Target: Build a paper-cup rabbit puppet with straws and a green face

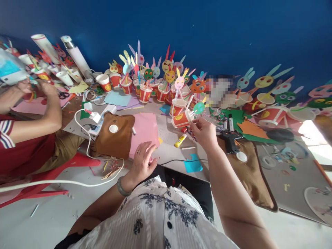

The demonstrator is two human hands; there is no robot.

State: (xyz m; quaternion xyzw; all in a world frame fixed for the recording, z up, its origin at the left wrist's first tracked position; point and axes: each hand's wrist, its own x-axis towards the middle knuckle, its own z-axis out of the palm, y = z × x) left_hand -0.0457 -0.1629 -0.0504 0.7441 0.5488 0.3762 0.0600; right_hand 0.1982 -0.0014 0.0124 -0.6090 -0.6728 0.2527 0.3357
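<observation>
My right hand (204,133) is closed at the rim of a red-and-white paper cup (181,119), which is tipped on its side above the table. A green paper rabbit face (199,108) with yellow ears shows just beyond my fingers, by the cup's mouth. My left hand (144,157) lies open, fingers spread, at the front edge of the pink paper sheet (145,129). Below the tipped cup are a yellow glue stick (180,140) and a blue paper scrap (194,163).
Several cups with paper animal faces line the blue wall (166,27). A black glue gun (230,140) rests at right. Brown pouches (115,135), a power strip (102,119) and a white cable (89,141) lie leftward. Another person's arm (38,121) works at far left.
</observation>
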